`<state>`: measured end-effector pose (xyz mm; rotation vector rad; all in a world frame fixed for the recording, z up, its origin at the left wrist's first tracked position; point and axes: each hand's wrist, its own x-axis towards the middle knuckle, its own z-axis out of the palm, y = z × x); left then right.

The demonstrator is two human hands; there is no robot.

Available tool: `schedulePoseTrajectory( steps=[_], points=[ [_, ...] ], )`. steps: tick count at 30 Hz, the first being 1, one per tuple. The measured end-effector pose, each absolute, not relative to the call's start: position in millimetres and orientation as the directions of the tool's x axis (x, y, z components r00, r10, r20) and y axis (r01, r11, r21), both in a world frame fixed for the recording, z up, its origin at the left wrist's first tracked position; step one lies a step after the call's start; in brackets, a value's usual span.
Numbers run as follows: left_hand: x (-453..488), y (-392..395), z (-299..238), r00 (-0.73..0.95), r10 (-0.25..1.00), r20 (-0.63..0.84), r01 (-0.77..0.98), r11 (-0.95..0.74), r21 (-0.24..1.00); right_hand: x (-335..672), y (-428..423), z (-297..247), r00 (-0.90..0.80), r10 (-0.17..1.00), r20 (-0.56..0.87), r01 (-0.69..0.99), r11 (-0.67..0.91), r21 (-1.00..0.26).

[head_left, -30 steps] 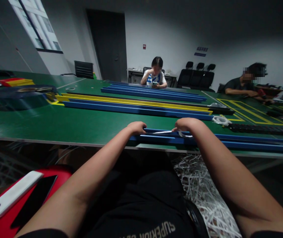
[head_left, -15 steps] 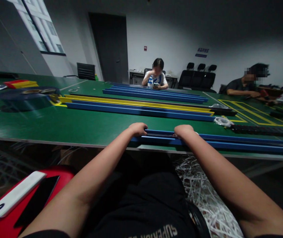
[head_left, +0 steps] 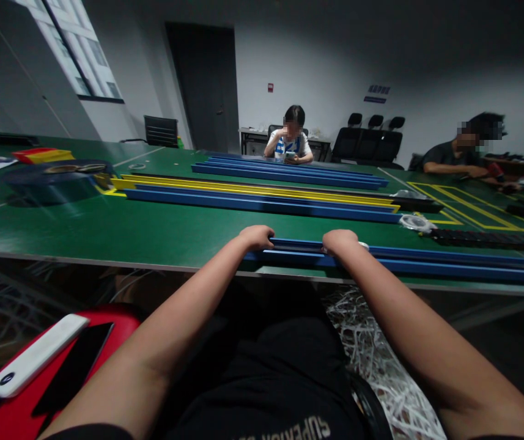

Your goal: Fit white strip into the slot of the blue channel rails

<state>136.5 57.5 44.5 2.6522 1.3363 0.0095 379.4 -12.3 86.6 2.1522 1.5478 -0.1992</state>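
Note:
A long blue channel strip [head_left: 427,267] lies along the near edge of the green table, running off to the right. At its left end my left hand [head_left: 257,237] is closed, with thumb and fingers on the strip. Further right along the strip, my right hand [head_left: 340,242] is closed and bent down into it; its fingertips are hidden behind the hand. A thin dark line [head_left: 298,247] shows inside the channel between both hands. Beside my right wrist, a small white object [head_left: 363,245] peeks out, too covered to name.
Blue strips [head_left: 262,203] and a yellow strip [head_left: 243,186] lie further back. A wide dark roll [head_left: 51,182] sits left, clear coiled material [head_left: 415,222] right. Two people sit across the table. A red seat [head_left: 119,342] holds a white device [head_left: 36,354]; shredded paper [head_left: 376,360] lies below.
Both hands stay at nearly the same place on the blue strip. The whole view has shifted very slightly.

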Motion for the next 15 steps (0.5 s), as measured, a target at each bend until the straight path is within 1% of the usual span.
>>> schedulePoseTrajectory(
  steps=[7, 15],
  points=[
    [143, 62, 45, 0.633, 0.764, -0.127, 0.772, -0.611, 0.172, 378, -15, 79, 0.372, 0.873, -0.314, 0.916, -0.290, 0.278],
    [175, 59, 45, 0.688, 0.718, -0.107, 0.723, -0.666, 0.183, 377, -22, 77, 0.408, 0.879, -0.247, 0.908, -0.362, 0.212]
  ],
)
